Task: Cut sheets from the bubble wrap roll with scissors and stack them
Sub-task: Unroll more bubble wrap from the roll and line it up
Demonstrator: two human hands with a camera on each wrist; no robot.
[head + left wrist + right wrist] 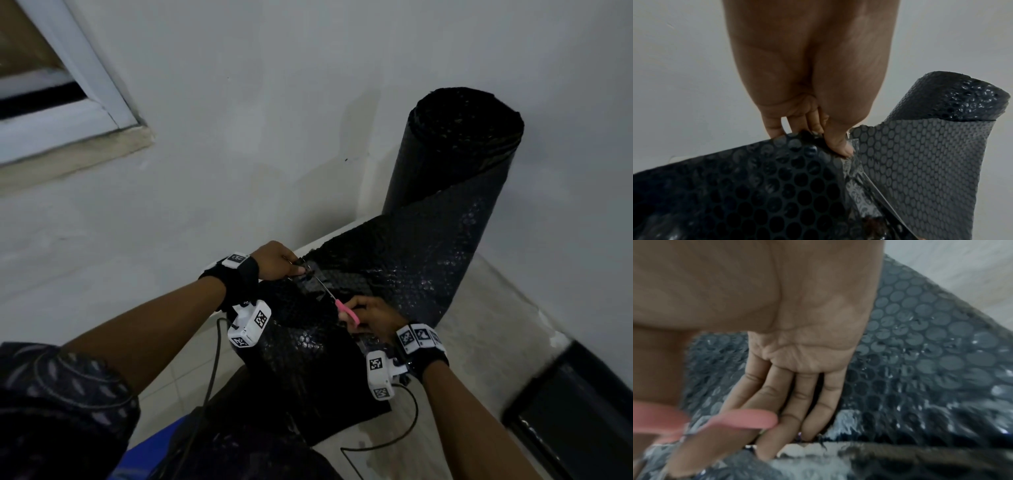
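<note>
the black bubble wrap roll (459, 147) stands upright in the corner where two pale walls (274, 102) meet, and its loose sheet (394, 260) runs down and out over the tiled floor (496, 325) toward the person. the left hand (277, 262) is up at the far edge of the sheet, thumb and fingers (838, 144) clamped together on the wrap's edge, holding it taut; the left wrist view shows that pinch sitting right beside the split in the material. the right hand (371, 317) has its fingers (789, 402) curled through the pink handles of the scissors (337, 306), gripping them, and the blades reach forward across the sheet toward the left hand. in the right wrist view the pink handle (744, 420) is blurred, so how far apart the blades stand can't be read there. the nearer part of the wrap (308, 370) drapes down toward the person's lap. a white-framed window (68, 85) sits high on the left, and a dark object (575, 411) lies on the floor at right.
</note>
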